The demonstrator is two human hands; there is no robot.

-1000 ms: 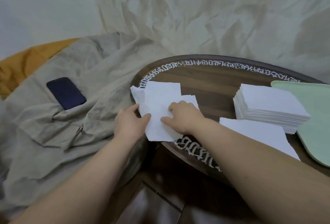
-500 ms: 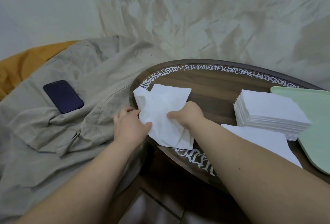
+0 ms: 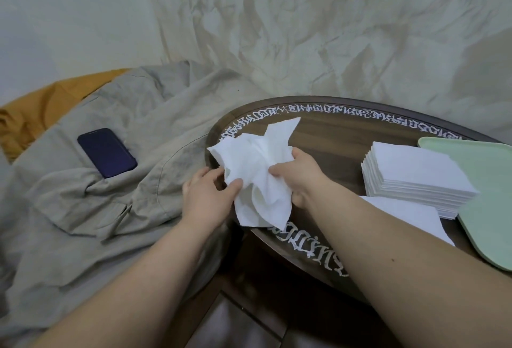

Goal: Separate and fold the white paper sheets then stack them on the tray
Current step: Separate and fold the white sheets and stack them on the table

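Over table's (image 3: 327,137) L edge, white paper sheet (image 3: 257,178) crumpled, limp, pinched betw. both hands: L (image 3: 206,199), R (image 3: 300,174).

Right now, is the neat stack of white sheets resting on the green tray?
No, the stack of white sheets sits on the wooden table, just left of the green tray.
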